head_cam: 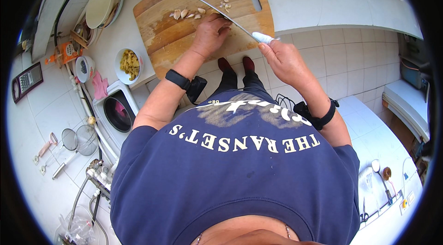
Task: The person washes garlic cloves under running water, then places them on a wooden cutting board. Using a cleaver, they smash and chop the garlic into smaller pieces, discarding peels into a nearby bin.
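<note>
A wooden cutting board (173, 39) with a slot handle lies before me. My right hand (282, 60) grips a kitchen knife (238, 25), its long blade seen nearly edge-on and slanting over the board. Something white shows at the knife's handle end, by my thumb. My left hand (211, 36) rests on the board with curled fingers close against the blade; what lies under the fingertips is hidden, though something dark shows there. Garlic cloves (184, 13) lie in a loose row left of the blade. Small garlic pieces (226, 4) lie beyond it, towards the slot.
Left of the board stands a bowl of yellow-green chopped food (129, 65), with stacked plates (100, 6) farther back. A white basin holding a dark pot (119, 112) is near my left elbow. A grater (27, 81) and strainers (86, 140) are at the far left.
</note>
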Demonstrator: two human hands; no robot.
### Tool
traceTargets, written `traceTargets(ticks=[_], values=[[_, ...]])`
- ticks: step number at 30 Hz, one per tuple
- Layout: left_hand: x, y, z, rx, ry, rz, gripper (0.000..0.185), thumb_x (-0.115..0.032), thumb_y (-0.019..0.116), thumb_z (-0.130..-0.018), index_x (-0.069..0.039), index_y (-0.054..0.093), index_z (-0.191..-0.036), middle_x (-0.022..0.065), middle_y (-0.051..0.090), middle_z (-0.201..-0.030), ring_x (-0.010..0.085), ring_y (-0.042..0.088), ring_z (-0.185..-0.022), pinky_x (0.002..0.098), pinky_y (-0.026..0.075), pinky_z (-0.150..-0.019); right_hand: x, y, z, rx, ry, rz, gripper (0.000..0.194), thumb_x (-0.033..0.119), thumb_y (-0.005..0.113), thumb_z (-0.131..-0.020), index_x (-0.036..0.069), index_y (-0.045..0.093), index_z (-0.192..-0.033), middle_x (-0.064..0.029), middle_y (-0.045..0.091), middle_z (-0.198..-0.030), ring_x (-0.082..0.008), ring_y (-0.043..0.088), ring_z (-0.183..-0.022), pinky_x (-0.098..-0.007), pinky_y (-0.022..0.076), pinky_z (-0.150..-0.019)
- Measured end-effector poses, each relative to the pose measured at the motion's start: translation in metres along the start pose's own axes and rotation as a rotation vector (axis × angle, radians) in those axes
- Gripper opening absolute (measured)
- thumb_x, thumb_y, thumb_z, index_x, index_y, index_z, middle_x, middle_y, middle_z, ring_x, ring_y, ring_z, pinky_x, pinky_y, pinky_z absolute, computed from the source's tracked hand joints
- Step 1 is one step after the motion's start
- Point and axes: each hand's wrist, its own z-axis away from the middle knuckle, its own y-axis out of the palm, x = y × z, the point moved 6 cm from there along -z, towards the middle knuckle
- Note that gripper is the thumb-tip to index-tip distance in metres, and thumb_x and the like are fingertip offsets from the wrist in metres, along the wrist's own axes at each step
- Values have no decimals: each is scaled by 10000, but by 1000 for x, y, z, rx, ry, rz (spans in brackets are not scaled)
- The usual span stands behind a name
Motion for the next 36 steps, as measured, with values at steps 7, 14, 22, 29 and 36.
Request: traceTargets(ticks=[7,14,22,29,36], values=[[-2,2,-3,0,-56,28,174,-53,706,-720,-58,707,-894,123,656,-904,318,639,-847,386,529,-758,1,4,-4,8,35,-28,433,318,514,-982,-54,590,-774,-244,562,-659,-382,539,-584,-440,425,-557],[-1,3,-2,-17,-101,56,162,-36,714,-723,-67,704,-882,119,658,-915,317,644,-845,380,532,-741,0,4,-17,49,61,-65,421,325,505,-970,-38,611,-785,-268,605,-736,-472,571,-695,-515,444,-615],[4,4,1,-30,-71,71,158,-32,715,-716,-68,690,-868,115,641,-909,322,639,-834,381,533,-728,-4,27,-38,30,-8,25,447,344,489,-973,-51,605,-798,-285,599,-766,-467,583,-739,-504,450,-642],[3,6,-2,-3,-86,53,180,-12,712,-687,-42,637,-848,123,604,-886,297,629,-827,361,537,-707,-7,28,-41,-4,27,-18,456,353,478,-985,-56,585,-813,-286,589,-804,-469,568,-747,-490,439,-637],[20,5,-3,-53,-104,32,186,-28,705,-671,-30,589,-816,105,613,-902,225,628,-789,281,540,-678,-10,29,-37,-57,19,-5,456,365,466,-991,-52,582,-849,-275,589,-789,-463,569,-752,-474,446,-643]])
